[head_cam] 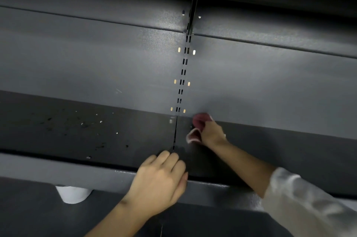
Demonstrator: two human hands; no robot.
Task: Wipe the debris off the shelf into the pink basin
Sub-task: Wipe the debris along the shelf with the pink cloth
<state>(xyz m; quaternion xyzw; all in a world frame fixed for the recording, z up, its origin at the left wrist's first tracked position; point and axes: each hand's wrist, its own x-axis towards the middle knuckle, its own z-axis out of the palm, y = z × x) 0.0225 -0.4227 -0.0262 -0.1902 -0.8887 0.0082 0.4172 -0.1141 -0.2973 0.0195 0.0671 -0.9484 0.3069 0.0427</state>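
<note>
A dark grey metal shelf [58, 140] runs across the view. White and dark debris specks [100, 121] lie scattered over its left half. My right hand [211, 133] grips a pink cloth [199, 122] at the back of the shelf, just right of the seam between two shelf panels. My left hand [162, 177] rests on the shelf's front lip below that seam, fingers curled over the edge. No pink basin is in view.
A grey back panel [96, 66] with a vertical slotted upright [182, 72] rises behind the shelf. An upper shelf overhangs at the top. A white rounded object [73, 194] pokes out under the front lip at lower left.
</note>
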